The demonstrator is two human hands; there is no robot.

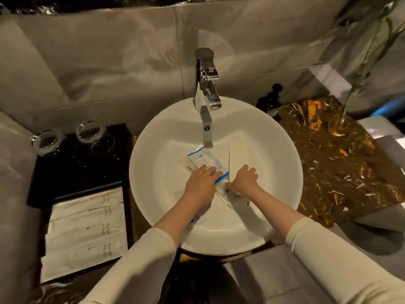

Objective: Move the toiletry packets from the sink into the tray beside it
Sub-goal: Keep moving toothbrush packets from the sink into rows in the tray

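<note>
Head view: both hands are reaching into the sink [153, 128]. Left hand [200, 183] is lying on the blue-edged packet [208, 161] under the faucet [207, 84], fingers loosely spread; right hand [244, 177] is pinching a white packet [238, 154]. Left of the sink, toothbrush packets [87, 229] are lying in the tray [76, 172].

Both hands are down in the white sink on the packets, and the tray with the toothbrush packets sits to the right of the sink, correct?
Not quite. The head view shows the tray on the left of the sink, not the right. Both the left hand and the right hand are indeed down in the sink on the packets.
</note>
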